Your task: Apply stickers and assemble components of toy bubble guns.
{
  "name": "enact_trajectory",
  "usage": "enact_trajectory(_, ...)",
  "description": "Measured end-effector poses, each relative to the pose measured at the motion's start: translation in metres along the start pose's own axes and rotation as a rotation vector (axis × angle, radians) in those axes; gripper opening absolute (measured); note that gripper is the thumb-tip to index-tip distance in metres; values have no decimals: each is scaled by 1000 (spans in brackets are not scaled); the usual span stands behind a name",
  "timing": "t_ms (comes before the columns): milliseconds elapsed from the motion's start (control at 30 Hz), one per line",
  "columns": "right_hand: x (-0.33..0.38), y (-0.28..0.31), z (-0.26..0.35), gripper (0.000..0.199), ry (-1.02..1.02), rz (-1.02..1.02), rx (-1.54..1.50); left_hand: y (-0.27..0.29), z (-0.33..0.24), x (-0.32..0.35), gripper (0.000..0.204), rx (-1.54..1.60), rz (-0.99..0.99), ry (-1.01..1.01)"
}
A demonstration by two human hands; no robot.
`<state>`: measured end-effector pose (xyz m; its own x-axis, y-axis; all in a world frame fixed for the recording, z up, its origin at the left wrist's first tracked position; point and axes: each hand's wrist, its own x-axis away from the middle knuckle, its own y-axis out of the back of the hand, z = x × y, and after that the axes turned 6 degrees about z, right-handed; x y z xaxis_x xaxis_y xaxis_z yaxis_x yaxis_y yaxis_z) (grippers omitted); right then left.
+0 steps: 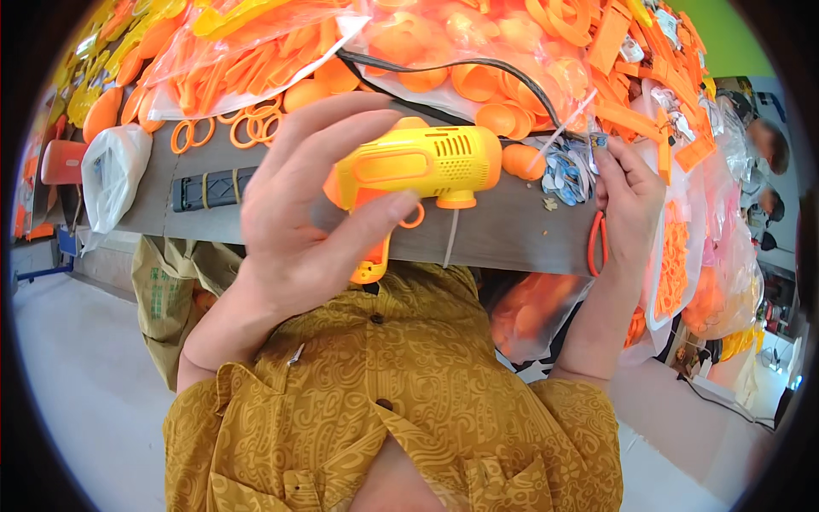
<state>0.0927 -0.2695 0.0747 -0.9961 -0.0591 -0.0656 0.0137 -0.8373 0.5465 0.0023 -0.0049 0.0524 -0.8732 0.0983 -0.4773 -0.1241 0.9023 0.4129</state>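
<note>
My left hand (294,196) is closed around a yellow plastic toy (426,162) with an orange handle, shaped like a hair dryer or drill. The toy has vent slots and small holes on its side, and it is held up over the near edge of the dark grey table (503,235). At the right, the fingertips of my right hand (630,175) pinch together at a heap of small silver-blue pieces (567,175); whatever is between them is too small to name. A tool with red handles (599,243) lies just below that hand. Orange round parts (522,162) sit beside the heap.
Clear bags of orange parts (256,68) pile along the far side, with a black cord (461,64) across them. A black block with bands (209,189), orange rings (252,126) and a white plastic bag (118,171) are at the left. A sack (166,299) stands below.
</note>
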Motion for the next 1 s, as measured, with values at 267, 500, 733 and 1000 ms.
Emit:
enact_trajectory(267, 26, -46, 70, 30, 132, 474, -245, -21, -2, -27, 27, 100, 0, 41)
enact_trajectory(500, 33, -66, 64, 41, 655, 234, -50, -17, -6, -24, 15, 396, -7, 317)
enact_trajectory(733, 29, -78, 53, 28, 1035, 41, 189, -13, -2, -22, 12, 453, -51, 201)
enact_trajectory(1000, 17, -63, 27, 29, 672, 301, 235, 21, 28, 10, 31, -346, 141, -251)
